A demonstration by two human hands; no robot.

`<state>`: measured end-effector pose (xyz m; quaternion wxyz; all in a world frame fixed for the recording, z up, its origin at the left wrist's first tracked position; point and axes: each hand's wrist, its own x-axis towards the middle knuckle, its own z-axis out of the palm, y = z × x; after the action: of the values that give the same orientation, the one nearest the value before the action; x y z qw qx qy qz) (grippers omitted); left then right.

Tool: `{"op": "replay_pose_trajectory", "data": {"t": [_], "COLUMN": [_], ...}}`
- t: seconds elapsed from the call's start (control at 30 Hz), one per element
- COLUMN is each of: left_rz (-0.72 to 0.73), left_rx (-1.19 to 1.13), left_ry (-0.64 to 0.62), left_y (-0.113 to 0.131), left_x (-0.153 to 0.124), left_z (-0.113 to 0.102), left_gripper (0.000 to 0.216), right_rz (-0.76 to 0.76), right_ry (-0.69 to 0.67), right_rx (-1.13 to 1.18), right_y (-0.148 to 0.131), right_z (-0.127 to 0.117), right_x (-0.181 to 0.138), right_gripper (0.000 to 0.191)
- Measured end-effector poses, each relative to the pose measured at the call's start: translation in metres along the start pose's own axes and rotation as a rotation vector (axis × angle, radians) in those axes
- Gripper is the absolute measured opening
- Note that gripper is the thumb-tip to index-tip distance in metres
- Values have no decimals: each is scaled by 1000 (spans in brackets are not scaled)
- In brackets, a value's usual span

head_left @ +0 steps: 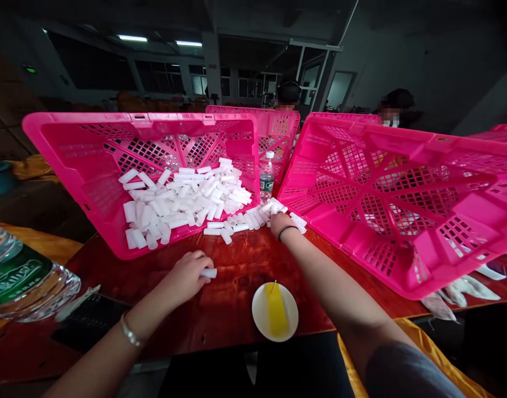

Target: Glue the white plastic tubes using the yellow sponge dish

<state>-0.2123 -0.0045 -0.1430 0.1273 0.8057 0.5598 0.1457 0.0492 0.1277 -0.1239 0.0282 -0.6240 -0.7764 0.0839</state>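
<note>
On the red-brown table (237, 276), two pink crates stand tipped toward the person. The left crate (91, 166) leans so that its heap of short white tubes (183, 202) slides down to the open lip and spills onto the wood, where loose pieces are easy to pick up. The right crate (402, 204) is tilted the same way and looks nearly bare through its mesh. The left hand (187, 276) rests on the table, its fingers curled round one white tube (208, 273) that sticks out by the fingertips. The right hand (282, 222) reaches forward into the spilled tubes at the gap between the crates; it seems to be closing on some, though its fingers are hidden. A small white dish (262, 309) holding something yellow sits near the table edge, close to both hands. A water bottle (267, 177) stands behind, between the crates.
</note>
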Motion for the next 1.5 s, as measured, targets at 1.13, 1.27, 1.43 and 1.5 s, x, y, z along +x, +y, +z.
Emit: {"op": "replay_pose_trajectory", "data": {"t": [1.13,1.27,1.43,1.5], "left_rz": [123,131,138,143], "left_rx": [-407,-406,-401,-399], "left_ry": [45,45,33,31], "left_y": [102,103,103,103], "left_x": [-34,-33,-31,-31], "left_z": [79,77,77,77], "left_gripper": [73,73,72,72], "right_rz": [-423,-523,-341,-359], "right_ry": [170,280,172,233], "right_rx": [741,656,767,705], "right_y": [47,49,47,46], "right_z": [51,55,58,58], "right_x": [-203,-203,-209,-210], "right_gripper": [19,15,21,17]}}
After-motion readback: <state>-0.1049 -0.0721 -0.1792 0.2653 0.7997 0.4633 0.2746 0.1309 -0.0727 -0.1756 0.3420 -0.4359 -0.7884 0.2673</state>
